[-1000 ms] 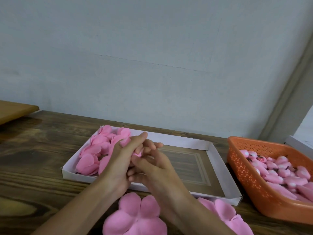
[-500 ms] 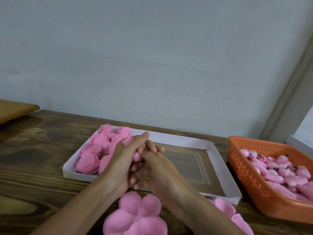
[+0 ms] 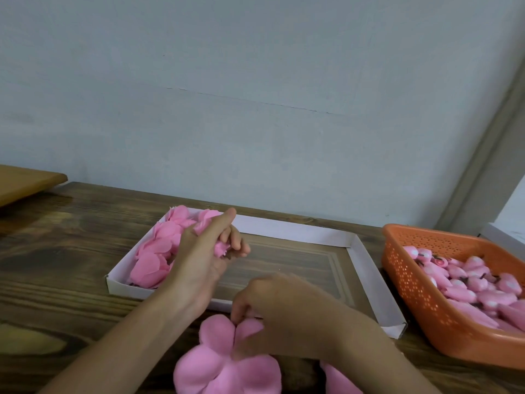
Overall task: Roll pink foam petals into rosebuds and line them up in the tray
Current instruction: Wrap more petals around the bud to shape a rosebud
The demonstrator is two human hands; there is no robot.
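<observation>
Left hand (image 3: 204, 251): raised over the left-centre part of the shallow white cardboard tray (image 3: 366, 277). Forearm enters from lower left of frame, back of hand and wrist toward the camera. Index finger stretched up toward the far rim. The other fingers are curled in, gripping a small rolled pink foam bud (image 3: 220, 248) against the palm. The bud is held above the tray's brown floor, just right of the pile of rolled pink foam rosebuds (image 3: 157, 251) filling the tray's left end.

Right hand (image 3: 284, 308): low, centre-bottom of frame, in front of the tray's near wall, forearm coming in from lower right. Knuckles up, fingers bent downward. Thumb and fingertips pinch one lobe of a flat pink foam petal cutout (image 3: 224, 362) with several rounded lobes, lying on the dark wooden table (image 3: 56, 251). A second pink foam cutout (image 3: 338, 379) partly shows at the bottom edge, under the right forearm.

Right of frame: orange perforated plastic basket (image 3: 412, 282) just beside the tray, holding a heap of small pink foam pieces (image 3: 468, 282) with pale tips.

Upper left: corner of a light wooden board (image 3: 25, 180). Pale blue-grey wall (image 3: 255, 109) behind.
</observation>
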